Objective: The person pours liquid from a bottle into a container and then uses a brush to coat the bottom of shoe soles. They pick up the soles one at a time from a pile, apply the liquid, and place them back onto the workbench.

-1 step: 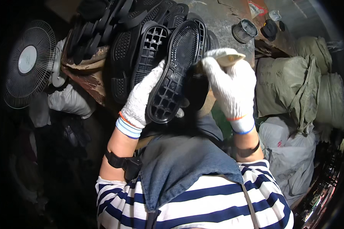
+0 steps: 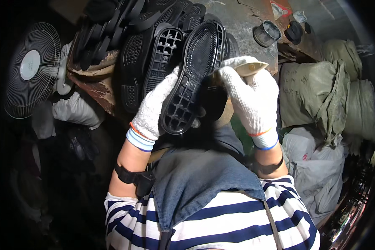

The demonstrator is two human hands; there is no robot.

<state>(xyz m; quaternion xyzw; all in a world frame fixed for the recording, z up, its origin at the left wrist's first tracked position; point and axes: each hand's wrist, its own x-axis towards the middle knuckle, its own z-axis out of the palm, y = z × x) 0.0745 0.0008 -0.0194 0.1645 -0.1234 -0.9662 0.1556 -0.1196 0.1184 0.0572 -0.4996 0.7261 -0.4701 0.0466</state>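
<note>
Clasping a black sole (image 2: 191, 77) in my left hand (image 2: 152, 110), I had most of my fingers hidden beneath it; only dim tips showed past its lower right edge. A pale tool (image 2: 255, 67) was gripped in my right hand (image 2: 254, 93), its inner end lost in shadow beside the sole, so I could not tell whether they touched. The sole was above my lap, in front of other black soles (image 2: 166, 50) partly covered by it. Its long axis slanted, the ribbed end pointing away and rightward, the open-grid end toward me. My left thumb lay along its left edge; my right hand was raised, forearm coming up from below.
</note>
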